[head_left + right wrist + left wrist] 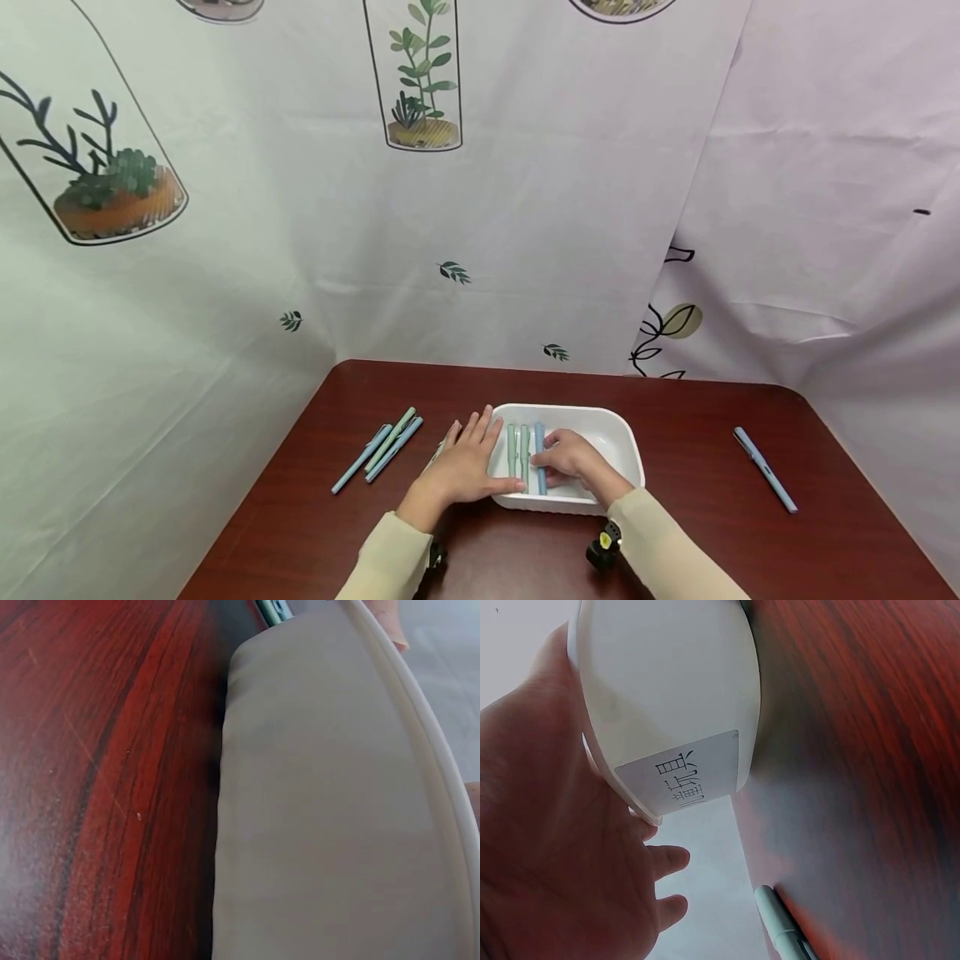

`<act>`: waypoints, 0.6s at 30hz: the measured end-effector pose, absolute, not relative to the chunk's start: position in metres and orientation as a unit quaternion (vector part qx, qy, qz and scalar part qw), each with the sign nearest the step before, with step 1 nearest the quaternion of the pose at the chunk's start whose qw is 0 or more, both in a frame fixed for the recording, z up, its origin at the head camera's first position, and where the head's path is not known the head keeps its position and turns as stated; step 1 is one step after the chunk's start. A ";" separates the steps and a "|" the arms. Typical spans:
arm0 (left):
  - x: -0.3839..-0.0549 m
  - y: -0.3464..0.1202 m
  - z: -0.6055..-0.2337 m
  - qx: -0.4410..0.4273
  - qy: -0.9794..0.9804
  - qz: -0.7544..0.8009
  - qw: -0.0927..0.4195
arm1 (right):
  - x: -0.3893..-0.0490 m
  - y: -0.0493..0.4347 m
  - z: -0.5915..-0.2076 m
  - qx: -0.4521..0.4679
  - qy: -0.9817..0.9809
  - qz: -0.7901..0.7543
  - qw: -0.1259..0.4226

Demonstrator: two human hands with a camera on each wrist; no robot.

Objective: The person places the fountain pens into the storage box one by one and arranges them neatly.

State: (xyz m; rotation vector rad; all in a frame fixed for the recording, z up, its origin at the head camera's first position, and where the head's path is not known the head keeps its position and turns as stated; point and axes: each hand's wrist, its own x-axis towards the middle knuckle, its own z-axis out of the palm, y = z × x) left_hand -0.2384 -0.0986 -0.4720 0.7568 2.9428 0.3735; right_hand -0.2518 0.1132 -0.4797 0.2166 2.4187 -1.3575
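Note:
A white plastic basin (615, 442) stands mid-table, holding two pale green pens (524, 446) and a blue pen (540, 433), lined up side by side. Reaching in over the near rim, my right hand (573, 458) pinches the blue pen between thumb and fingers. My left hand (465, 467) lies against the left rim, fingers outstretched and thumb extending over the near left corner. In the left wrist view, a printed label (679, 772) shows on the basin's side. The right wrist view shows mostly the basin's outer wall (330, 787); the held pen is hidden there.
On the dark red wooden table (285, 533), two blue pens and a green pen (390, 439) lie to the left. A separate blue pen (765, 469) lies far right. Another pen (437, 452) is partly hidden behind my left hand. Printed cloth (487, 225) hangs behind the table.

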 end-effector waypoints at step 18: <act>-0.238 -0.098 -0.473 0.245 0.961 0.116 0.043 | -0.248 0.106 -0.481 0.062 0.866 -0.466 0.169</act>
